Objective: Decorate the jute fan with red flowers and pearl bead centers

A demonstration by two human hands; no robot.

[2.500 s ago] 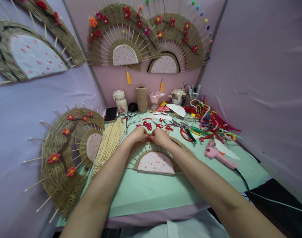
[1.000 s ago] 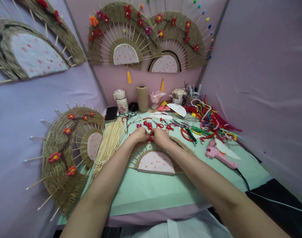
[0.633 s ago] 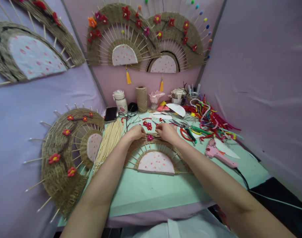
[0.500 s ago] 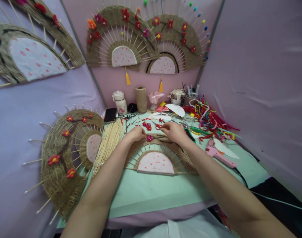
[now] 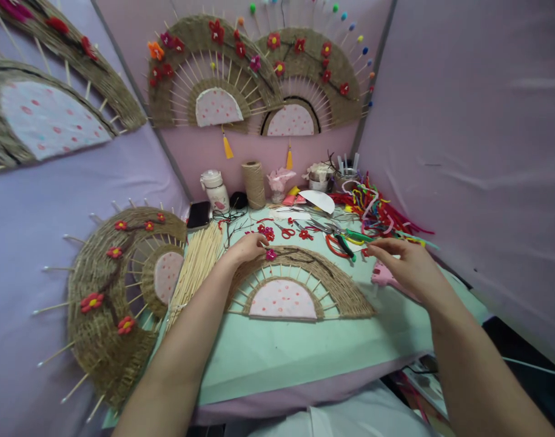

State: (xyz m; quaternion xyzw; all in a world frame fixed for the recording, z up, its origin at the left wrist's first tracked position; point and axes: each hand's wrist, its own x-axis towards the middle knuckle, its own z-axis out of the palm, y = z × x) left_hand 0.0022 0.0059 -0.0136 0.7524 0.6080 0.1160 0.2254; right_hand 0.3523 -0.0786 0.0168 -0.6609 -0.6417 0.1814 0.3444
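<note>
A woven twine fan with a spotted half-round centre lies flat on the pale green table. On its upper band sit a magenta flower and a dark twig. My left hand rests at the fan's upper left edge beside that flower, fingers bent; whether they pinch anything is too small to tell. Off to the right, my right hand hovers over the pink glue gun, covering part of it, with thumb and forefinger apart and nothing visible between them.
Red scissors, red flowers, green-handled pliers and a heap of coloured pipe cleaners lie behind the fan. Sticks and another fan are at left. A twine spool stands at the back.
My right hand has left the fan's upper edge and moved right, over the glue gun. My left hand stays near the magenta flower. The view has shifted slightly.
</note>
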